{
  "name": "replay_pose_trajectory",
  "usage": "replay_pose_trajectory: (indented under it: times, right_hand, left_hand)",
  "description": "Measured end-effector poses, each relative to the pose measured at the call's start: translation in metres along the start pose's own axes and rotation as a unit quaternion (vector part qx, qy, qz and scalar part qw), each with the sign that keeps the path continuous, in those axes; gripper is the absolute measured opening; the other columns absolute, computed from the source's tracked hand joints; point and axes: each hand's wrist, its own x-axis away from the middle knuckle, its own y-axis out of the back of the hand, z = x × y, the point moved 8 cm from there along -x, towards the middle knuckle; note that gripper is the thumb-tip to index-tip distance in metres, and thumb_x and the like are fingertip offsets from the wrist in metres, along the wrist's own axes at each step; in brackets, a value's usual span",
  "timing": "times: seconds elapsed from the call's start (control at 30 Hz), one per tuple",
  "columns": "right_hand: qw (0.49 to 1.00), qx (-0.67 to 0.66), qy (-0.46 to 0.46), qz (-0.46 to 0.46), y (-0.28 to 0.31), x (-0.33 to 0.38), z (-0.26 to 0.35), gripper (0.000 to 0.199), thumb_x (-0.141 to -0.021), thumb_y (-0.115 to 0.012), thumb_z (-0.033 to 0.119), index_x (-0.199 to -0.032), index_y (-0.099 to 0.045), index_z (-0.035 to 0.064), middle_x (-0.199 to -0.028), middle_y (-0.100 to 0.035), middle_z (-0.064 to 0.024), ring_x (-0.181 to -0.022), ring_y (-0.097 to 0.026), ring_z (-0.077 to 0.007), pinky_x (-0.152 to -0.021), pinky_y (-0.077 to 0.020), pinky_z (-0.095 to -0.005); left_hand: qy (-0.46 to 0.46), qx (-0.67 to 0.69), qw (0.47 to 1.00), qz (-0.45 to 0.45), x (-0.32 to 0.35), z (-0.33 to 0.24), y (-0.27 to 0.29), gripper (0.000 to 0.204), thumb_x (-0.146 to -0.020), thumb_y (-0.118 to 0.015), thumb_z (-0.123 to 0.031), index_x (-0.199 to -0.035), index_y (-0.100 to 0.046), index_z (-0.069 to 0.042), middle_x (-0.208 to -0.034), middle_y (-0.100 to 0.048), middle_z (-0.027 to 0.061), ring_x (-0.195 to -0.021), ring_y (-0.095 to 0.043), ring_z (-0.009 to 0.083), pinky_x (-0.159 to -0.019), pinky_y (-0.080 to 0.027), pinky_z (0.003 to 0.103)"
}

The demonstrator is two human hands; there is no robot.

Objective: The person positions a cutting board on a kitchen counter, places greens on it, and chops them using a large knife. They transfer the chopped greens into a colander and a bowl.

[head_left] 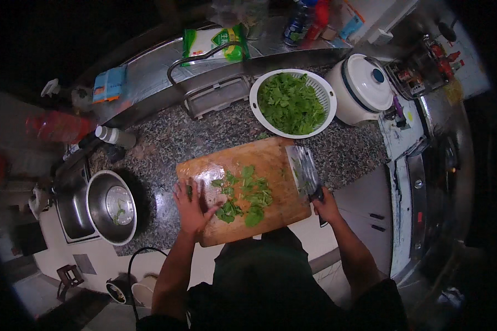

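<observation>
Green leaves (241,194) lie scattered over the middle of the wooden cutting board (270,160), some in small pieces, others looking whole; a far larger heap of greens (290,102) sits in the white colander (327,98) just behind the board. Judging by that, the chopping seems early on, with most of the leaves not yet on the board.

The left hand (191,205) lies flat and open on the board's left end, fingers spread, thumb touching the nearest leaves. The right hand (326,206) has its grip closed on the dark handle of a cleaver (303,170), whose broad blade rests on the board's right edge, clear of the leaves.

The board sits askew on the speckled stone worktop (165,138), its near corner close to the front edge. There is bare worktop to the left, between the board and a steel bowl (111,207) in the sink. To the right, a white rice cooker (362,88) stands near the colander.
</observation>
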Motion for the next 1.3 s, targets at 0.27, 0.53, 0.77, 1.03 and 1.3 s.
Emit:
replay_pose_trajectory:
  times: [0.27,0.53,0.77,1.03,1.3]
  right_hand:
    - [0.98,0.19,0.052,0.034,-0.051,0.018,-0.026,0.04,-0.082,-0.06,0.014,-0.116,-0.042,0.005,-0.075,-0.059,-0.0117,-0.055,-0.059,-0.019,-0.05,-0.0474,-0.0333]
    - [0.988,0.154,0.009,-0.025,-0.071,0.046,-0.019,0.054,-0.079,-0.063,0.016,-0.124,-0.04,0.0002,-0.103,-0.058,-0.0254,-0.098,-0.057,-0.0396,-0.082,-0.0468,-0.0441]
    - [0.962,0.241,0.117,-0.059,-0.099,0.047,0.002,0.044,-0.08,-0.063,0.02,-0.115,-0.048,-0.0016,-0.105,-0.058,-0.0255,-0.1,-0.057,-0.04,-0.085,-0.0457,-0.0435]
    - [0.982,0.139,0.0,-0.127,-0.098,0.078,-0.05,0.049,-0.087,-0.056,0.02,-0.129,-0.038,0.0033,-0.081,-0.063,-0.0197,-0.076,-0.064,-0.0331,-0.066,-0.049,-0.0412]
    - [0.993,0.091,-0.052,-0.055,-0.173,0.077,-0.019,0.06,-0.083,-0.062,0.029,-0.131,-0.037,0.002,-0.107,-0.057,-0.0288,-0.101,-0.056,-0.0437,-0.084,-0.0458,-0.0473]
  left_hand:
    - [-0.063,0.206,0.972,0.09,-0.012,-0.078,-0.055,0.102,-0.072,-0.07,-0.051,-0.142,-0.019,0.003,-0.149,-0.012,0.027,-0.137,-0.012,0.047,-0.109,-0.014,0.059]
    - [-0.161,0.051,0.979,0.114,0.007,-0.062,-0.046,0.111,-0.061,-0.074,-0.056,-0.142,-0.023,0.0,-0.147,-0.01,0.0309,-0.135,-0.009,0.0526,-0.106,-0.008,0.064]
    - [-0.252,-0.018,0.953,0.167,-0.064,-0.104,-0.057,0.104,-0.063,-0.073,-0.05,-0.141,-0.027,0.001,-0.147,-0.017,0.0272,-0.137,-0.014,0.0436,-0.11,-0.011,0.056]
    - [-0.257,0.122,0.932,0.225,-0.014,-0.116,-0.064,0.102,-0.067,-0.072,-0.05,-0.139,-0.027,0.007,-0.146,-0.022,0.0253,-0.138,-0.015,0.04,-0.114,-0.01,0.046]
    - [-0.02,0.208,0.978,0.008,-0.011,-0.136,-0.058,0.076,-0.081,-0.063,-0.035,-0.136,-0.032,0.007,-0.145,-0.024,0.0255,-0.136,-0.021,0.0406,-0.112,-0.016,0.047]
